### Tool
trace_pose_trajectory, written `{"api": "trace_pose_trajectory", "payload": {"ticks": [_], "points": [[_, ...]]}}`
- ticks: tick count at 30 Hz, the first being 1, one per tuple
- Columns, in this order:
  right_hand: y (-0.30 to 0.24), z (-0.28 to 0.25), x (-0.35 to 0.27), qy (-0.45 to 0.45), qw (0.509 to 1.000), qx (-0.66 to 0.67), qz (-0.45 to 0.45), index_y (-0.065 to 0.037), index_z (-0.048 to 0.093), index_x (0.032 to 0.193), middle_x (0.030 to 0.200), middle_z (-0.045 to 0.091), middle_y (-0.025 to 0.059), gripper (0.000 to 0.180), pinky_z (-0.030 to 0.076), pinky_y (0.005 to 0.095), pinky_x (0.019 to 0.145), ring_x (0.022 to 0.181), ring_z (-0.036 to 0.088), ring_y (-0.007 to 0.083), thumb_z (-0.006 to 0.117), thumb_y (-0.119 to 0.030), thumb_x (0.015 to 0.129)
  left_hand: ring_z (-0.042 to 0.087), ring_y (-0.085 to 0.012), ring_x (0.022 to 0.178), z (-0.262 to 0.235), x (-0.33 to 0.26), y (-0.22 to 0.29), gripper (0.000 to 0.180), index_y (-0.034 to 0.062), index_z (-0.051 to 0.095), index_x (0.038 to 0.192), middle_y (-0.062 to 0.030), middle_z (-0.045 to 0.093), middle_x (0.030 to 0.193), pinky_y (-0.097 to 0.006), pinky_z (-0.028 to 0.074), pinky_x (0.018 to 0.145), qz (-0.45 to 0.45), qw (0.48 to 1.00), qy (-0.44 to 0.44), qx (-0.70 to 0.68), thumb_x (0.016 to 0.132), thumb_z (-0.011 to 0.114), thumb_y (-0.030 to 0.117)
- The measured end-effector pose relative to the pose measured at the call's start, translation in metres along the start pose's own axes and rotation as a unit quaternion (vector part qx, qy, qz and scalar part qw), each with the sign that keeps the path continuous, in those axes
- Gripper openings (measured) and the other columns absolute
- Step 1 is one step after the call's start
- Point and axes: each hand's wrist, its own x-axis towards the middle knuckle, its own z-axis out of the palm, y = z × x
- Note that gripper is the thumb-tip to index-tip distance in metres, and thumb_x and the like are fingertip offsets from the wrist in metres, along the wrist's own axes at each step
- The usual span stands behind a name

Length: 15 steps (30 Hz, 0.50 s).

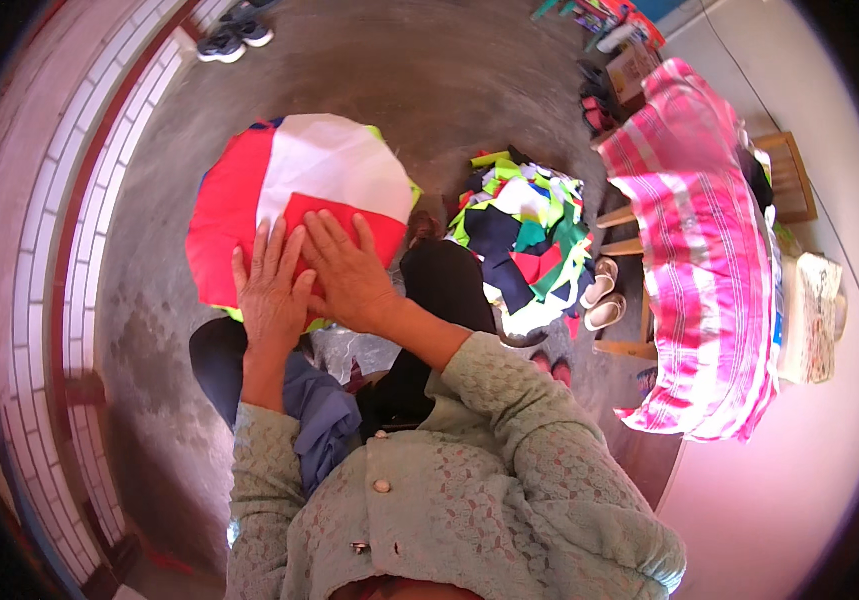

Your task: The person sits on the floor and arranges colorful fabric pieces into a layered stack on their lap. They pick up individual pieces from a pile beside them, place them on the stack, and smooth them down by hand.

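A round, layered piece of patchwork cloth (224, 225) lies in front of my knees, with red on its left side. A white cloth panel (339, 155) covers its upper right, and bits of lime green and dark blue show at the rim. Over the lower right lies a red cloth piece (381, 235) with a straight upper edge. My left hand (271, 285) rests flat on the cloth, fingers pointing away from me. Beside it, my right hand (349, 275) presses on the red piece with outstretched fingers. Both hands are open; what supports the cloth is hidden.
To the right, a heap of multicoloured fabric scraps (524, 235) stands by my knee. Beyond it are beige shoes (604, 295) and wooden furniture draped with a pink checked cloth (704, 270). Dark sneakers (234, 40) sit at the far left, near a white-tiled wall edge (79, 220).
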Motion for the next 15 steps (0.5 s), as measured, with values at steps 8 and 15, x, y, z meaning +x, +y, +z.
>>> {"api": "trace_pose_trajectory", "payload": {"ticks": [8, 15], "points": [[0.041, -0.075, -0.018, 0.029, 0.931, 0.363, 0.029, -0.005, 0.034, 0.139, 0.142, 0.033, 0.0226, 0.074, 0.026, 0.0423, 0.109, 0.134, 0.030, 0.0360, 0.069, -0.027, 0.078, 0.028, -0.0208, 0.138, 0.003, 0.005, 0.008, 0.054, 0.0127, 0.040, 0.139, -0.0028, 0.034, 0.148, -0.046, 0.010, 0.113, -0.016, 0.997, -0.031, 0.065, 0.088, 0.047, 0.030], [0.196, -0.076, -0.110, 0.228, 0.707, 0.536, 0.401, -0.003, 0.060, 0.116, 0.107, 0.064, 0.0083, 0.030, 0.048, 0.0272, 0.082, 0.095, 0.060, 0.0142, 0.058, -0.016, 0.089, 0.031, -0.0250, 0.136, 0.008, 0.006, 0.007, 0.051, 0.0081, 0.045, 0.134, -0.0064, 0.038, 0.145, -0.046, 0.011, 0.112, -0.009, 0.998, -0.015, 0.063, 0.090, 0.042, 0.034]]}}
